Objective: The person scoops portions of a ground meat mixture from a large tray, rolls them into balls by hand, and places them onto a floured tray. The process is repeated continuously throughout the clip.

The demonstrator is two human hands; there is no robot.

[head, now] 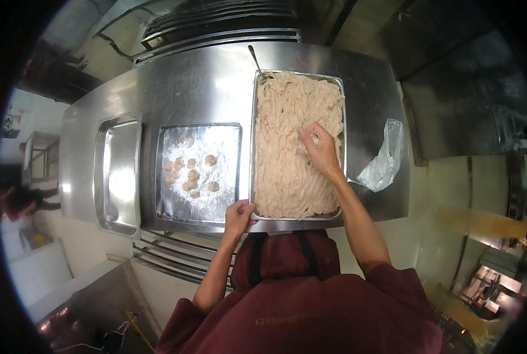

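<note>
A deep metal pan holds a pale, sticky ground mixture (296, 168) with a few green bits in it. Over its right half is my right hand (320, 148), thumb and index finger curled together; whether food is pinched between them I cannot tell. My left hand (239, 217) grips the near left corner of the metal pan (253, 177). A spoon handle (253, 57) leans out of the pan's far left corner. To the left, a square metal tray (159, 177) holds white powder (201, 175) and several small balls of mixture (193, 175).
An empty deep steel pan (121, 172) lies at the left of the steel table (192, 84), beyond the powdered tray. A crumpled clear plastic bag (385, 159) lies on the right side. Far left, a person (22, 201) is in the background.
</note>
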